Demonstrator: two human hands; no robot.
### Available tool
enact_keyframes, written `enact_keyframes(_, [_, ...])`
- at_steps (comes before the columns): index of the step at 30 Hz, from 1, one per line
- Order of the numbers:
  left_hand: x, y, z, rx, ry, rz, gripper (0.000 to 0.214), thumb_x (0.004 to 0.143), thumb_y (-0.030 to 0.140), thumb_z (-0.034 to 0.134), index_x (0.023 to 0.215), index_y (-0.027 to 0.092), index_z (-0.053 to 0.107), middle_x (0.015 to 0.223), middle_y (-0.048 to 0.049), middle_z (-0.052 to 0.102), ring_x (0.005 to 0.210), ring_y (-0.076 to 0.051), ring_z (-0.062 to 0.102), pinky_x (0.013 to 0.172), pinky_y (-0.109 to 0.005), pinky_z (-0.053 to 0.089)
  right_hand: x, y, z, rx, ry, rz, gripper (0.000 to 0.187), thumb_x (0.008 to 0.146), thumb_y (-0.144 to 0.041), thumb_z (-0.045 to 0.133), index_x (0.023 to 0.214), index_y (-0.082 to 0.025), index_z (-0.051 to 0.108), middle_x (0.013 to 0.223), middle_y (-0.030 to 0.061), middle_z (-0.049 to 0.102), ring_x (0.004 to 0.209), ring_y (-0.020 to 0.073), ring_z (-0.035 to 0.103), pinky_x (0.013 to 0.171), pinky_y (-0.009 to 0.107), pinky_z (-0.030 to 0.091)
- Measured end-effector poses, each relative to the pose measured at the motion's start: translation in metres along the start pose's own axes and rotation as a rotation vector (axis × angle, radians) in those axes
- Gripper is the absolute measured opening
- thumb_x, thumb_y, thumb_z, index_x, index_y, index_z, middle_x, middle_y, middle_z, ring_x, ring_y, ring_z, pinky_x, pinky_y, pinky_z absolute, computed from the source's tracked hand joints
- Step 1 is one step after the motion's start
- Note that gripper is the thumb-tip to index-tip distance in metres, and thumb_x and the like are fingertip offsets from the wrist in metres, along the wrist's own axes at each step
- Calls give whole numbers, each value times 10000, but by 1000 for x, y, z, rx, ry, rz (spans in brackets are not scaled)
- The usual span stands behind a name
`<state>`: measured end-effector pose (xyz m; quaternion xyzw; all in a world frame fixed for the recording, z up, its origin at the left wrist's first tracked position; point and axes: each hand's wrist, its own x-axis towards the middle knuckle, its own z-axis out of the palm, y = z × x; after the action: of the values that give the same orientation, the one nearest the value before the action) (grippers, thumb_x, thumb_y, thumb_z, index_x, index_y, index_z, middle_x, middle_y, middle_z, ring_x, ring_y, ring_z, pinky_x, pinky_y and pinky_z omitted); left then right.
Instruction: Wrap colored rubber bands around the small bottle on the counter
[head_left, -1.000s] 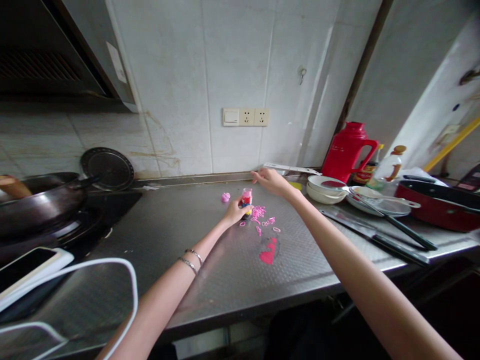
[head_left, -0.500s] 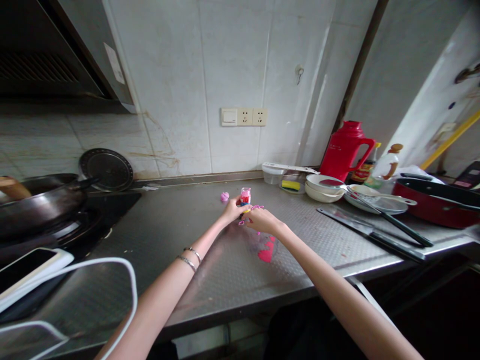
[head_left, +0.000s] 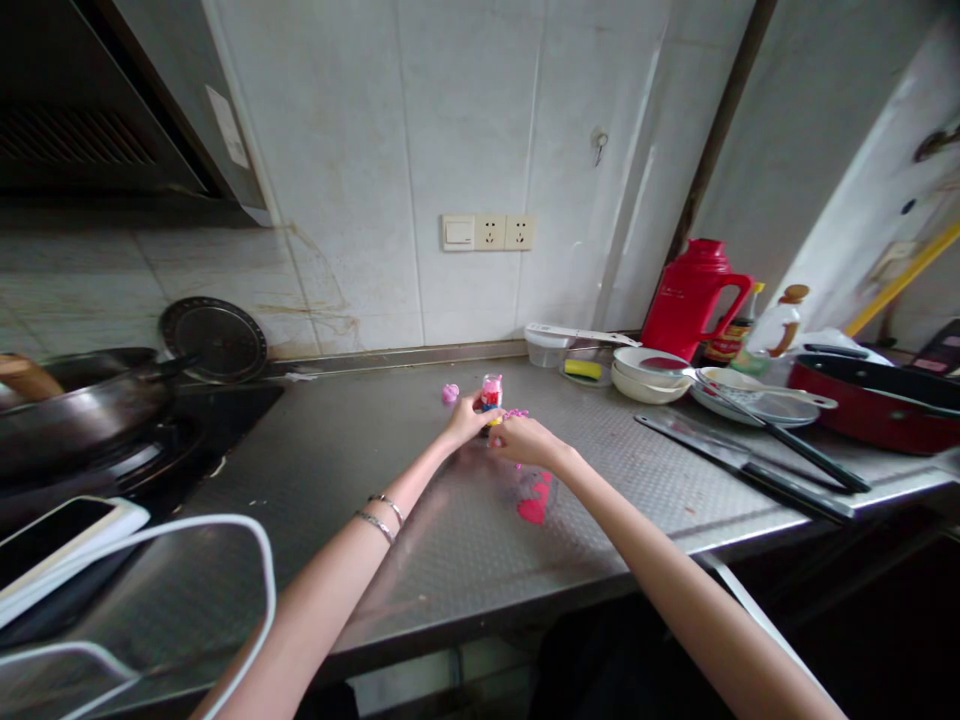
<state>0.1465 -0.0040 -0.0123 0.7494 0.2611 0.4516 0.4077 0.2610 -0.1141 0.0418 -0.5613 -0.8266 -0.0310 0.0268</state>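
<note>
One jar [head_left: 492,391] in left hand [head_left: 466,421]

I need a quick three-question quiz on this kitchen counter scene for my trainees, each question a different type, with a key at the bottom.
1. Multiple choice. What is the person's left hand holding?
A) A long knife
B) A small clear container
C) A yellow sponge

2. True or false. The two bracelets are both worn on the left arm.

3. Fill in the blank. The thermos, which stands to the right of the wall sockets in the picture, is coloured ____.

Key:
1. B
2. True
3. Red
</note>
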Motion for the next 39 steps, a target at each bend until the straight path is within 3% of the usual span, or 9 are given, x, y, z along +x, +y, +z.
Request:
enact_keyframes(4, [-2,4,0,-18,-3,-18,398,654,278,712,996,106,608,915,-87,684,808,-183,630,770,-295,495,-7,29,-8,168,-75,112,206,709,-166,523,782,-189,715,712,35,693,627,129,606,518,188,366])
enact_keyframes(7, [-2,3,0,-20,-2,-24,391,657,291,711,985,104,611,913,-87,684,807,-183,629,779,-300,492,-4,54,-7,266,-54,131,180,702,-193,558,779,-162,717,674,30,686,639,126,603,519,176,368])
enact_keyframes(13, [-2,2,-1,-24,1,-27,413,648,317,726,993,118,617,912,-71,685,804,-177,622,782,-300,491,22,93,8,315,101,275,254,731,-230,590,944,-155,704,954,72,702,830,155,634,689,188,441])
enact_keyframes(15, [-3,4,-1,-21,5,-32,409,648,314,727,991,117,620,907,-73,685,801,-177,621,777,-302,494,33,102,14,339,90,323,294,717,-226,603,984,-139,689,992,84,692,852,159,633,701,187,450])
enact_keyframes(18, [-4,9,-1,-19,9,-43,394,647,305,731,975,112,626,900,-78,685,799,-179,621,768,-299,497,47,111,24,427,-1,390,347,711,-214,587,1035,-115,662,892,81,703,732,142,633,604,180,454])
enact_keyframes(23, [-4,8,-1,-26,-5,-25,402,662,286,721,1008,109,618,935,-85,683,830,-180,620,789,-295,488,57,106,29,649,-175,347,410,695,-209,599,1101,-154,626,837,41,702,622,102,604,527,164,447])
enact_keyframes(27, [-3,3,0,-15,8,-13,392,663,291,715,996,109,616,927,-83,682,823,-178,615,790,-293,482,54,93,22,567,-238,185,395,635,-198,656,1027,-157,668,823,37,706,634,112,607,530,168,444])
enact_keyframes(34, [-3,6,0,-2,0,-28,354,667,290,711,962,114,625,886,-68,683,782,-168,609,754,-278,485,38,70,8,312,-123,103,239,680,-190,582,861,-137,729,749,59,715,657,141,609,528,187,388])
enact_keyframes(39, [-4,8,-1,-7,-1,-33,373,665,312,716,973,121,626,882,-68,680,793,-177,611,766,-291,487,29,66,12,288,-24,75,217,698,-175,551,793,-127,740,688,56,702,617,116,577,526,183,351])
